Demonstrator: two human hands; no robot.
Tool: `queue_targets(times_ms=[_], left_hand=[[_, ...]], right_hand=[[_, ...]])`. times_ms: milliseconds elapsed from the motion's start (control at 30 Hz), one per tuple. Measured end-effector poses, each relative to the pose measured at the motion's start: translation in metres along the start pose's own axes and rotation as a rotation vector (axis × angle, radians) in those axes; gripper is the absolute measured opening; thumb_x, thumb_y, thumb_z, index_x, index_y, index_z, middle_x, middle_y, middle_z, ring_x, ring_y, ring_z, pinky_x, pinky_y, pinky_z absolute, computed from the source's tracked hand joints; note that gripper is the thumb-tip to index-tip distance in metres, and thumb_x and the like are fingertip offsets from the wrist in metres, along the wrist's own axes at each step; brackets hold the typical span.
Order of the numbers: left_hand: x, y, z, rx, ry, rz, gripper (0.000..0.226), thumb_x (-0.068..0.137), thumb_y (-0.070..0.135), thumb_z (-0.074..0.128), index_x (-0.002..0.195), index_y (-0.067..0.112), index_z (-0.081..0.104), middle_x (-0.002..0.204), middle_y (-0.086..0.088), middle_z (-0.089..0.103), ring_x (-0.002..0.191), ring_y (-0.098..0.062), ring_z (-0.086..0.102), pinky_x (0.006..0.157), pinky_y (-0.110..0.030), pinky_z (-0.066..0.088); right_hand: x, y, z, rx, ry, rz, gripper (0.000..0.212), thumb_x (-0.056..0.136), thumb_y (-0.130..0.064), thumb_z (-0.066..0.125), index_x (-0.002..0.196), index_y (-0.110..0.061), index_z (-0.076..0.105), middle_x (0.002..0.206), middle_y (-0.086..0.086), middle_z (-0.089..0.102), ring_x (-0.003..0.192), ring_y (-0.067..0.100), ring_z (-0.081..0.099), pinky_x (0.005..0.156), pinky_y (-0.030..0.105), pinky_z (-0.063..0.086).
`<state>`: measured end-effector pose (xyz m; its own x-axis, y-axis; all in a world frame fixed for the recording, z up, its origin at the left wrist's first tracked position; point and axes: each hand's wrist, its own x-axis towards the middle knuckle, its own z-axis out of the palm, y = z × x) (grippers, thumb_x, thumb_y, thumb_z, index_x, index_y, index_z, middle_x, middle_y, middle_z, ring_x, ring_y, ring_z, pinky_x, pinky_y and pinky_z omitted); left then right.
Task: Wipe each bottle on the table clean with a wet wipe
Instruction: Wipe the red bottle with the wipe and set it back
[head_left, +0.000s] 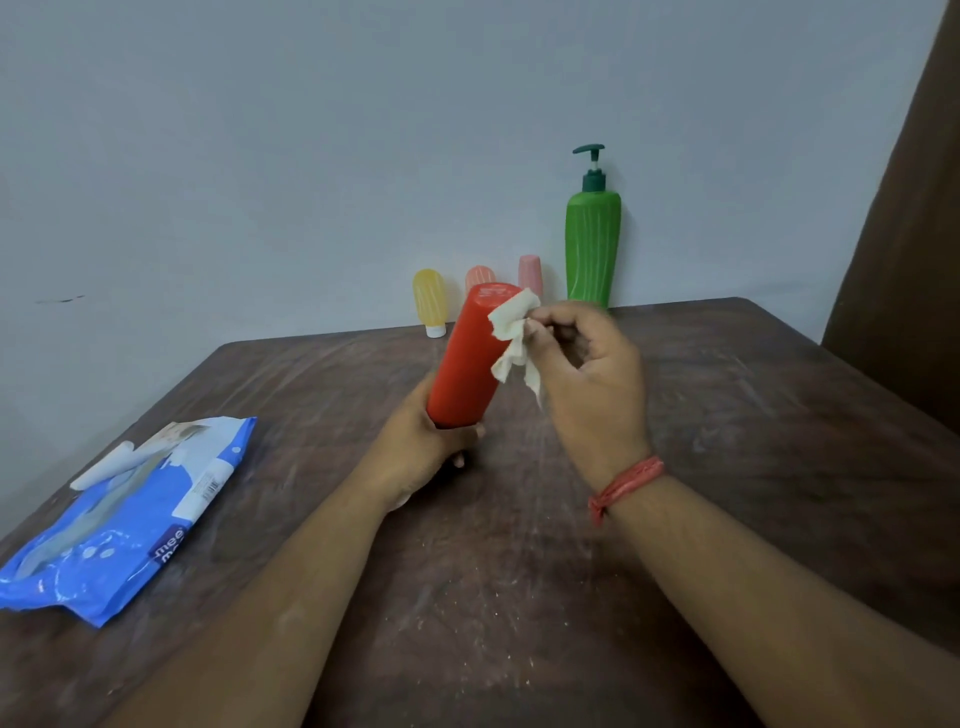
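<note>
We grip red bottle (467, 358) low, left hand (426, 441); right hand (587, 364) pinches wipe (511, 332); should rotate bottle, press wipe flat.

Above the table (727, 415), the left hand (415, 447) grips a tilted red bottle (470, 358); the right hand (587, 369) pinches a wipe (511, 338) against it.

Five bottles: one red bottle (470, 358) at frame centre, a green pump bottle (593, 249), and three small tubes, yellow (430, 301), orange (479, 275) and pink (530, 273). One wet wipe (511, 338). One blue wipes pack (119, 519) at lower left.
</note>
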<state>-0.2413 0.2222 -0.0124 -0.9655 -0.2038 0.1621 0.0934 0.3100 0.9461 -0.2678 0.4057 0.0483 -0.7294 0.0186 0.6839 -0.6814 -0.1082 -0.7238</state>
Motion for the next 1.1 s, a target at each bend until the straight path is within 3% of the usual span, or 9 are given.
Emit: queue_targets(times_ms=[133, 233, 433, 567, 667, 800, 967, 1033, 1100], left_hand=[[0.002, -0.003, -0.003, -0.026, 0.01, 0.021, 0.052, 0.081, 0.013, 0.081, 0.113, 0.047, 0.059, 0.089, 0.003, 0.071, 0.058, -0.01, 0.063, 0.057, -0.02, 0.052], [0.006, -0.006, -0.003, -0.002, -0.002, 0.023, 0.051, 0.081, 0.012, 0.079, 0.121, 0.037, 0.058, 0.09, 0.002, 0.071, 0.06, -0.012, 0.063, 0.06, -0.024, 0.053], [0.007, -0.01, -0.005, 0.057, -0.014, 0.052, 0.054, 0.082, 0.018, 0.079, 0.123, 0.042, 0.054, 0.092, 0.004, 0.072, 0.063, -0.015, 0.068, 0.062, -0.027, 0.058], [0.006, -0.01, -0.004, 0.088, -0.029, 0.07, 0.044, 0.082, 0.018, 0.077, 0.114, 0.037, 0.054, 0.092, 0.001, 0.072, 0.065, -0.016, 0.068, 0.065, -0.032, 0.057], [0.006, -0.01, -0.006, 0.084, -0.047, 0.054, 0.045, 0.08, 0.023, 0.079, 0.112, 0.043, 0.054, 0.093, 0.002, 0.072, 0.067, -0.016, 0.069, 0.067, -0.033, 0.057], [0.006, -0.01, -0.005, 0.075, -0.079, 0.044, 0.049, 0.078, 0.028, 0.078, 0.116, 0.045, 0.053, 0.088, 0.005, 0.071, 0.065, -0.014, 0.067, 0.066, -0.032, 0.054], [0.005, -0.008, -0.003, 0.051, -0.119, 0.018, 0.054, 0.077, 0.032, 0.082, 0.117, 0.053, 0.053, 0.087, 0.004, 0.071, 0.065, -0.013, 0.065, 0.062, -0.029, 0.053], [0.005, -0.006, 0.0, 0.051, -0.139, 0.008, 0.055, 0.077, 0.031, 0.082, 0.12, 0.048, 0.053, 0.086, 0.002, 0.071, 0.067, -0.013, 0.066, 0.063, -0.03, 0.053], [0.002, -0.003, 0.003, 0.026, -0.166, 0.027, 0.05, 0.079, 0.027, 0.082, 0.119, 0.04, 0.055, 0.08, 0.004, 0.07, 0.065, -0.012, 0.063, 0.06, -0.028, 0.052]], right_hand=[[0.0, -0.014, 0.002, -0.09, 0.086, -0.061, 0.012, 0.092, -0.012, 0.065, 0.091, -0.024, 0.069, 0.092, -0.009, 0.065, 0.088, 0.011, 0.064, 0.077, 0.035, 0.056], [-0.001, -0.021, -0.002, -0.309, 0.003, -0.274, 0.009, 0.094, -0.014, 0.062, 0.098, -0.015, 0.07, 0.099, -0.008, 0.064, 0.095, 0.009, 0.059, 0.085, 0.027, 0.05], [0.001, -0.016, -0.005, -0.69, -0.244, -0.459, 0.042, 0.094, -0.024, 0.061, 0.134, -0.01, 0.058, 0.134, 0.002, 0.057, 0.124, 0.017, 0.046, 0.109, 0.021, 0.031], [0.003, -0.008, -0.012, -0.65, -0.14, -0.508, 0.037, 0.086, 0.003, 0.069, 0.12, -0.009, 0.065, 0.116, 0.003, 0.063, 0.109, 0.018, 0.052, 0.095, 0.023, 0.042], [0.004, -0.006, -0.013, -0.65, -0.084, -0.545, 0.031, 0.079, 0.008, 0.074, 0.103, -0.01, 0.068, 0.098, 0.001, 0.062, 0.094, 0.016, 0.05, 0.082, 0.018, 0.039], [0.007, -0.006, -0.011, -0.488, -0.017, -0.377, 0.018, 0.082, -0.005, 0.076, 0.095, -0.014, 0.066, 0.095, -0.005, 0.059, 0.091, 0.015, 0.053, 0.077, 0.024, 0.044], [0.007, -0.002, -0.006, -0.095, -0.001, 0.073, 0.021, 0.095, -0.027, 0.063, 0.111, -0.039, 0.063, 0.115, -0.012, 0.063, 0.108, 0.001, 0.06, 0.093, 0.025, 0.052], [0.008, 0.005, -0.004, 0.003, -0.007, 0.184, 0.016, 0.097, -0.029, 0.058, 0.099, -0.043, 0.066, 0.105, -0.006, 0.07, 0.1, 0.01, 0.067, 0.089, 0.036, 0.056], [0.004, 0.013, -0.002, 0.009, -0.053, 0.257, 0.016, 0.099, -0.031, 0.054, 0.095, -0.028, 0.069, 0.092, 0.007, 0.071, 0.087, 0.027, 0.068, 0.079, 0.05, 0.056]])
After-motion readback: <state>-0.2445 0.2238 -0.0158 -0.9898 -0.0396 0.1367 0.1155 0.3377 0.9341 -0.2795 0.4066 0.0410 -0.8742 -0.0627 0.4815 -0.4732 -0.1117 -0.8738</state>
